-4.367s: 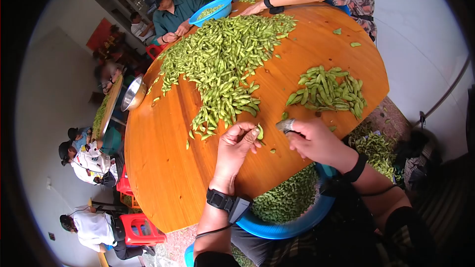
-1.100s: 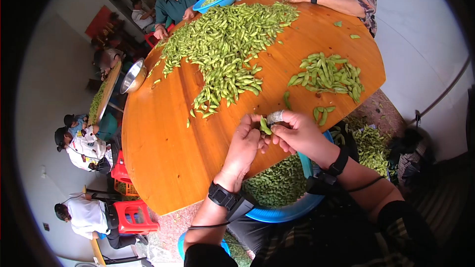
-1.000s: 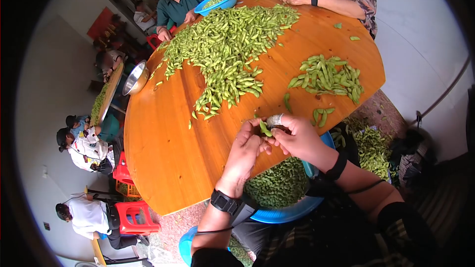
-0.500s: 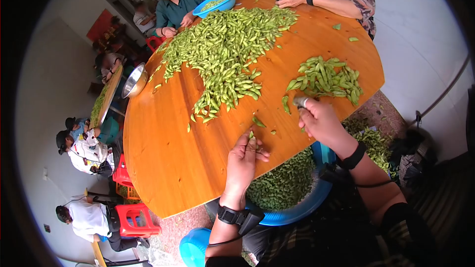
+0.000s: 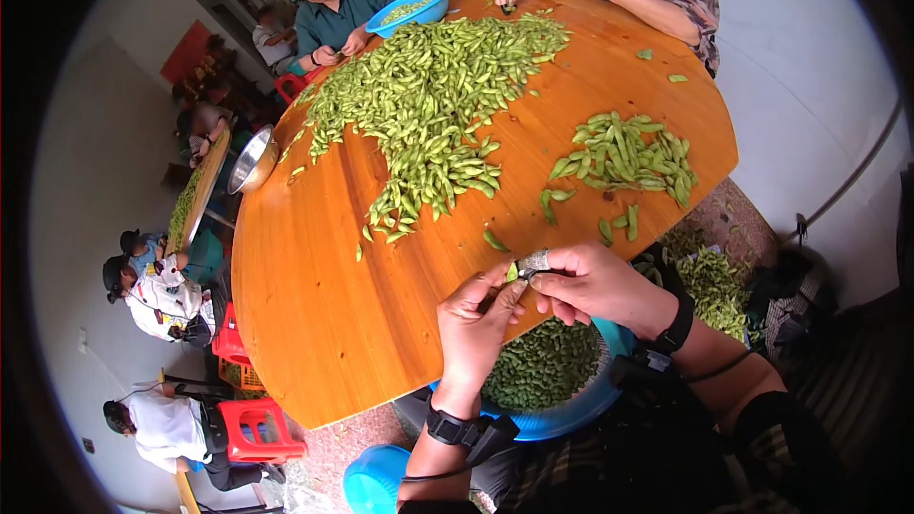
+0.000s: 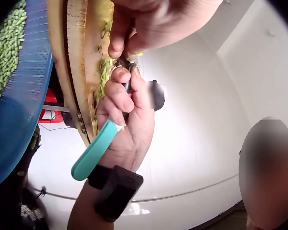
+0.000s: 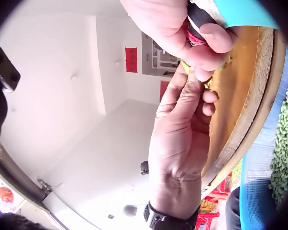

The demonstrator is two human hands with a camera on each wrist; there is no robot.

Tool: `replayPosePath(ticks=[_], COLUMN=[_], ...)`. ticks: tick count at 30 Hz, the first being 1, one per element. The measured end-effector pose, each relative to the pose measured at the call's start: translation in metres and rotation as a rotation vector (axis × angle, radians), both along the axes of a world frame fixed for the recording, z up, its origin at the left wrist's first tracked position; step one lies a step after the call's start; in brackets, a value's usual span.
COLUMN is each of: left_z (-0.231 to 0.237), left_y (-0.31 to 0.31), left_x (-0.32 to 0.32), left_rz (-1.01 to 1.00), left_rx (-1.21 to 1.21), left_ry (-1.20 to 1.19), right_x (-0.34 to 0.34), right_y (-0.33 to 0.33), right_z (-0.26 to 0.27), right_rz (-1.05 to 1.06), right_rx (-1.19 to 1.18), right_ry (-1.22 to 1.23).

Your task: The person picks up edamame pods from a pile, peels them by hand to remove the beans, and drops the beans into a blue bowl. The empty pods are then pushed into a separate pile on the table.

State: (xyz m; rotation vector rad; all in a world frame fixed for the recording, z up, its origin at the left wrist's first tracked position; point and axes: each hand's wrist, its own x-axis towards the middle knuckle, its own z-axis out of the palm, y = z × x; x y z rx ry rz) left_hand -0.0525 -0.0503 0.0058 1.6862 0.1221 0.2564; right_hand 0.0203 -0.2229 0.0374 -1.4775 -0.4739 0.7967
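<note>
Over the near edge of the wooden surface (image 5: 324, 314), the left hand (image 5: 474, 322) pinches a green pod (image 5: 512, 272) between thumb and forefinger. Just to its right, the right hand (image 5: 605, 287) curls round a tool with a teal handle (image 6: 93, 151), its fingertips meeting the left hand's at the pod; a grey wrap (image 5: 534, 261) covers one of its fingers. A few loose pods lie near the hands, and a smaller heap of pods (image 5: 624, 160) sits to the right. The large pile of pods (image 5: 433, 86) spreads from the middle towards the far side, where a blue bowl (image 5: 426, 11) stands. Below the near edge, a blue basin (image 5: 581, 419) holds green beans (image 5: 538, 373).
</note>
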Motion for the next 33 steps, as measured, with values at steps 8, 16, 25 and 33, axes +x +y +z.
replayPosePath(ticks=[8, 16, 25, 33], left_z=[0.001, -0.007, -0.012, -0.010], left_y=[-0.007, -0.007, 0.009, 0.013], left_x=[-0.004, -0.002, 0.001, 0.009], left_rz=[0.046, -0.006, -0.141, 0.004], left_rx=[0.362, 0.248, -0.206, -0.473], left_ry=[-0.063, -0.089, -0.008, -0.039], right_x=[-0.005, -0.009, -0.010, -0.003], right_y=[-0.001, 0.006, 0.012, 0.017], right_z=[-0.001, -0.015, -0.004, -0.017], right_rz=[0.010, -0.068, -0.068, -0.258], right_rx=[-0.005, 0.129, 0.136, 0.040], right_ry=[-0.015, 0.062, 0.145, -0.080])
